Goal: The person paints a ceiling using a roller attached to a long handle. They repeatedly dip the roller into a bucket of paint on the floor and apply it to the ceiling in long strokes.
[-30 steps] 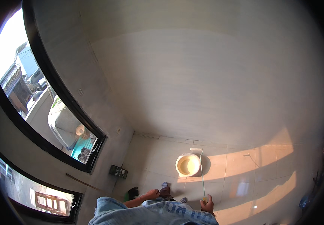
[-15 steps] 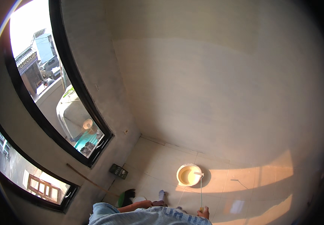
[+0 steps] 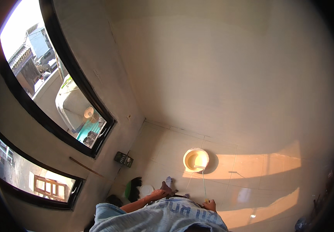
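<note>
My right hand (image 3: 209,204), at lower centre, is closed on the yellow handle of a paint roller (image 3: 203,185) with a long thin frame. Its pale roller head (image 3: 199,167) rests in the near part of a round, pale bucket (image 3: 189,154) holding cream-coloured liquid on the tiled floor. My left hand (image 3: 159,193) lies against my lower leg near a striped sock (image 3: 169,181); its fingers are too indistinct against the leg to read.
A white lid (image 3: 146,190), green-and-black broom head (image 3: 134,188), dark box (image 3: 123,158) and leaning stick (image 3: 86,166) are at lower left. Two black-framed windows (image 3: 105,135) line the left wall. A plain wall (image 3: 232,77) rises beyond the bucket; sunlight crosses the tiles (image 3: 263,162).
The roller head has moved from beyond the bucket's far rim down into its near part. My left hand has shifted along the leg. The view has tilted and shifted slightly.
</note>
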`<state>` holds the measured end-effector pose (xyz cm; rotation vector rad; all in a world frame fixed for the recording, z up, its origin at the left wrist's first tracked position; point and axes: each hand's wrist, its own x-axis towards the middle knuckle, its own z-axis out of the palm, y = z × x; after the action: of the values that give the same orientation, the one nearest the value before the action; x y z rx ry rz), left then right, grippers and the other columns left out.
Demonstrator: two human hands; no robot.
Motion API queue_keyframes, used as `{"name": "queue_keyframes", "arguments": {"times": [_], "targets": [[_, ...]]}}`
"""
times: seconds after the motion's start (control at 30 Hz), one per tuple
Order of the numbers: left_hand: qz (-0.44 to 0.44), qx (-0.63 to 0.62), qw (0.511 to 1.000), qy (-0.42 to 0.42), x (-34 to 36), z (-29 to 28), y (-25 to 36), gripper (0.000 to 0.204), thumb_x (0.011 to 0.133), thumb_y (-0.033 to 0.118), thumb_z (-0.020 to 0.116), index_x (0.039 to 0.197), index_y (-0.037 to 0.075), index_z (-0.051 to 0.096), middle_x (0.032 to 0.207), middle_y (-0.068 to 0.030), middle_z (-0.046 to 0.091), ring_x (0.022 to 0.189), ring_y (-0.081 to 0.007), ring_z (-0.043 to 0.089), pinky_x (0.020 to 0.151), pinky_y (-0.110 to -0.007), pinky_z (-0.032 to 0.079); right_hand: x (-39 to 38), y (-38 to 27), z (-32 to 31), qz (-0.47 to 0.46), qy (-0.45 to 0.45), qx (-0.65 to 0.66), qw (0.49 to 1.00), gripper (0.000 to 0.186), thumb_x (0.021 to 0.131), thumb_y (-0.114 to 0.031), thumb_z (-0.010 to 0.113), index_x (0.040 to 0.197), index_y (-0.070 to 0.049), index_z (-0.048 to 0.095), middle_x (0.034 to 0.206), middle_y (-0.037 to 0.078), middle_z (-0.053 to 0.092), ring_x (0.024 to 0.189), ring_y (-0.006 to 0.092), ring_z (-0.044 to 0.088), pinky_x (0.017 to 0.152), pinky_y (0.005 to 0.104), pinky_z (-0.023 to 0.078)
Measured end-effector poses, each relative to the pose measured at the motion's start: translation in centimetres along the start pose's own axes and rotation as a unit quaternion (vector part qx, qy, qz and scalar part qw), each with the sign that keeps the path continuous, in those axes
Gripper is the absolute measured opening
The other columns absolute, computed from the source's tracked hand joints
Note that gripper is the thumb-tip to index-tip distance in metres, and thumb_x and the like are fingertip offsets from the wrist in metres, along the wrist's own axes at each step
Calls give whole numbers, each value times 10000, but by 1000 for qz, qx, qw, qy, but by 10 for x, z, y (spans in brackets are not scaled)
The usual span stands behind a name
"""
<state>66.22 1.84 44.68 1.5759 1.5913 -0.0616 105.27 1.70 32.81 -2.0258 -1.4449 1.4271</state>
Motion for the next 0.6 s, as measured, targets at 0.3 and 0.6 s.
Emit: {"name": "queue_keyframes", "arguments": {"times": [0.3, 0.6], "targets": [[-65, 1, 993, -94, 49, 21, -56, 543, 831, 522, 635, 1031, 22, 707, 996, -230, 698, 989, -400, 658, 863, -480, 507, 14, -65, -19, 124, -63, 201, 970, 298, 902, -145, 658, 1057, 66, 515, 719, 152, 648, 506, 200, 619, 450, 338, 523], [-213, 55, 956, -194, 90, 28, -68, 867, 739, 611, 700, 1371, 71, 453, 1287, -307, 535, 1199, -453, 549, 1023, -488, 447, 89, -113, 3, 140, -73, 105, 982, 370, 872, -157, 677, 1114, 68, 510, 749, 121, 659, 535, 186, 647, 478, 315, 533]]}}
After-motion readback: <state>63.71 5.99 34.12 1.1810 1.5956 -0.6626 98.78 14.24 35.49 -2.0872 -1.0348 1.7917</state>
